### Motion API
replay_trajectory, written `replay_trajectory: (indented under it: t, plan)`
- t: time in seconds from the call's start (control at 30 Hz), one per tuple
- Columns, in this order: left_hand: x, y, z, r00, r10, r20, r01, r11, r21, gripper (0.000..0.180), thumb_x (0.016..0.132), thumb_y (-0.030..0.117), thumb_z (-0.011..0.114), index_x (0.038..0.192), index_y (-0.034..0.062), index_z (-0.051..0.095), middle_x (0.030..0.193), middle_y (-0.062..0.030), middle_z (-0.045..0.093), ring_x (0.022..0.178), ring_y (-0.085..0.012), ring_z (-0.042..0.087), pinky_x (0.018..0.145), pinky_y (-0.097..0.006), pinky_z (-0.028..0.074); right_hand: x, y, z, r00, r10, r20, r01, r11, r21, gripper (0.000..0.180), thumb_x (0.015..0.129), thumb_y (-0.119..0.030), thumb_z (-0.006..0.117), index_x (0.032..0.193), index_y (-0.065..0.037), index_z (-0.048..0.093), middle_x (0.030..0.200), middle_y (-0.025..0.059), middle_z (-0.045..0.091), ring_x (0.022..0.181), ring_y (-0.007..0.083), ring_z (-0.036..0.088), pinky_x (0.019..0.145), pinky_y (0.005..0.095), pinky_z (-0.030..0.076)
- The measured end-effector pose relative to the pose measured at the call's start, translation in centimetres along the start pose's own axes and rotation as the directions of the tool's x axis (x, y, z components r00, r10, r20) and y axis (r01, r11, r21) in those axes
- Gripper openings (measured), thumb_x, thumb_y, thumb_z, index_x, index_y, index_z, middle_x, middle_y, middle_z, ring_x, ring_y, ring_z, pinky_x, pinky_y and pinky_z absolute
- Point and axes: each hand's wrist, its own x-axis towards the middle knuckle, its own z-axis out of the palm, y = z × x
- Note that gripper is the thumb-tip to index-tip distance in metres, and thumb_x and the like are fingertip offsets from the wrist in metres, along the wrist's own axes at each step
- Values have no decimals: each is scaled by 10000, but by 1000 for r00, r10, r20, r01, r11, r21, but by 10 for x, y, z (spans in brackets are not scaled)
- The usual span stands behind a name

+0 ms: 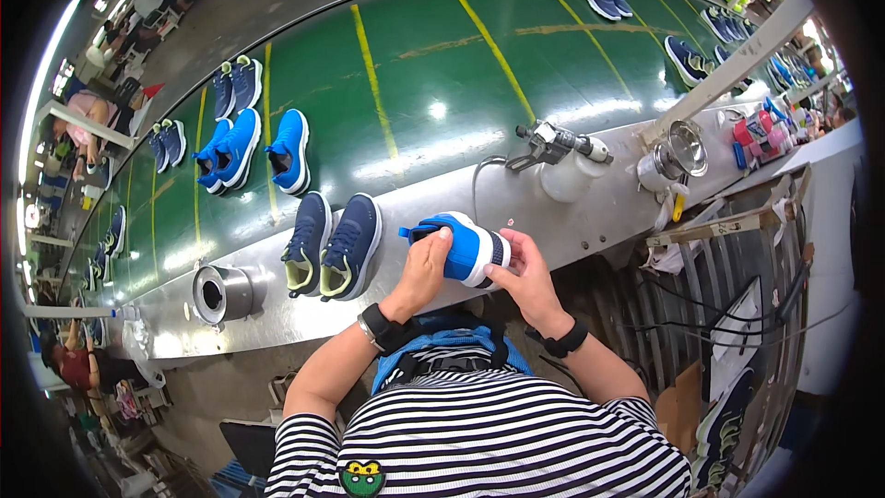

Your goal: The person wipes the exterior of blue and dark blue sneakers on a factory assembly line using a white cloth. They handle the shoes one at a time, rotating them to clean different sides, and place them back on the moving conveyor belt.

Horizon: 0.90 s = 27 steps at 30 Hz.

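Right at the near edge of a long silver-metal ledge (590, 221), I've got a bright blue shoe with a white sole (464, 258) held between two bare hands. The left hand (424, 272) is wrapped around the upper by the ankle opening, and the right hand (525, 272) has its thumb and fingers on the white-soled end, so both are clamped on the same shoe. Can't tell from my view whether it touches the metal underneath.

Left side's kinda tight: a pair of navy lace-up shoes with lime-green linings (350, 240) stands just beside the left hand, heels close to the ledge's near edge. Past them sits a short, round steel pot (239, 293).

Right side's looser. Open metal runs from the right hand to a squat white pot (564, 180) with a black-and-silver spray gun (567, 141) across its top, and a shiny steel cup (653, 171) is farther along. Over the far edge, the yellow-striped green belt (419, 111) gives a wide open stretch straight ahead; more bright blue shoes (241, 149) sit off to its left.
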Motion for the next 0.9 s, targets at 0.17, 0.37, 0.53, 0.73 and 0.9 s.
replay_trajectory:
  t: [0.17, 0.37, 0.53, 0.73, 0.9]
  plan:
    - [9, 0, -8, 998, 6, 69, -16, 991, 136, 342, 927, 263, 379, 781, -18, 508, 647, -37, 441, 623, -113, 391, 568, -279, 357, 11, 8, -20, 995, -36, -90, 33, 999, -35, 561, 715, -99, 683, 1184, -7, 390, 1078, 103, 480, 970, 164, 476, 882, 302, 379]
    - [13, 15, -15, 992, 29, 127, -72, 934, 349, 304, 913, 220, 392, 740, -15, 478, 626, -122, 444, 545, -215, 388, 531, -321, 348, 73, 68, -131, 741, -223, -633, -99, 897, -431, 700, 642, -238, 750, 1178, 8, 372, 1136, 160, 432, 1011, 243, 452, 844, 377, 393]
    - [13, 1, -10, 949, 109, 297, -273, 755, 595, 232, 847, 221, 498, 796, -5, 495, 742, -174, 506, 679, -326, 514, 635, -396, 426, 116, 50, -177, 862, -340, -376, 117, 856, -504, 858, 608, -181, 781, 1263, 52, 276, 1235, 217, 407, 1161, 280, 389, 983, 376, 305]
    - [-10, -79, -2, 885, 8, 466, -416, 464, 782, 257, 774, 257, 586, 811, 20, 493, 846, -146, 496, 784, -308, 504, 695, -380, 410, 97, 91, -138, 701, -344, -625, 20, 885, -465, 671, 666, -130, 727, 1201, 38, 359, 1162, 182, 444, 1098, 286, 425, 942, 372, 338]
    - [-19, -60, -17, 868, 44, 495, -459, 452, 765, 363, 678, 213, 667, 940, 23, 503, 1008, -127, 478, 940, -293, 458, 814, -389, 363, 133, 93, -65, 741, -512, -434, 239, 806, -542, 695, 691, -122, 701, 1248, 36, 317, 1259, 190, 362, 1181, 293, 356, 1008, 367, 266]
